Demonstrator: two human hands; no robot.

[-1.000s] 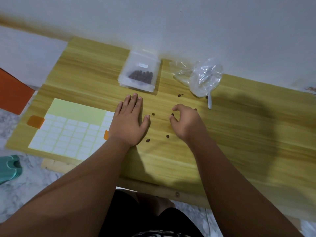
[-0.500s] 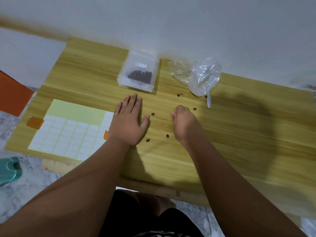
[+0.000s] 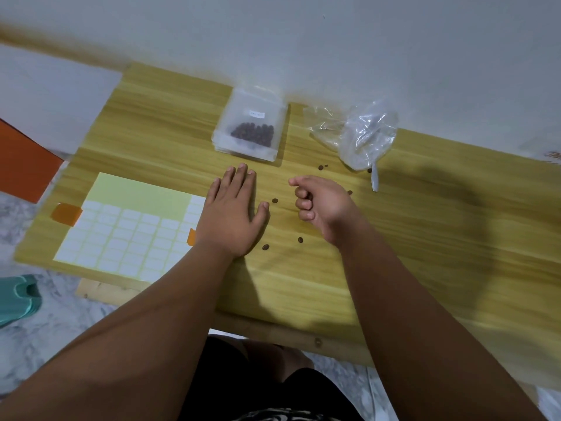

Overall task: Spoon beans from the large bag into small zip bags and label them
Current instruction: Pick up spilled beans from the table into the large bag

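Head view, single frame.

**Fingers.**
- The left hand (image 3: 233, 212) lies palm-down on the table (image 3: 425, 244). Its four fingers are straight and pressed together, the thumb is spread sideways, and it holds nothing. Its outer side covers the right edge of the label sheet (image 3: 130, 232).
- The right hand (image 3: 323, 208) sits just beside the left, not touching it, with fingers curled into the palm. Cannot tell whether anything is inside the curl.

**Edges and room.**
- The far table edge meets the wall.
- The small zip bag (image 3: 249, 132), holding beans, lies at that far edge on top of a stack.
- The large bag (image 3: 362, 135) lies crumpled to the right of the small zip bag.
- Bare wood runs from the right hand to the right end of the table.

**Counts.**
- Loose beans (image 3: 275, 201): five plainly seen. One lies between the hands, two near the wrists, one right of the right hand and one near the large bag.
- One label (image 3: 256, 114) is on the small zip bag.
- One spoon (image 3: 375, 180) pokes its handle out at the large bag's near edge.
- Two orange tape pieces (image 3: 66, 214) sit on the label sheet.
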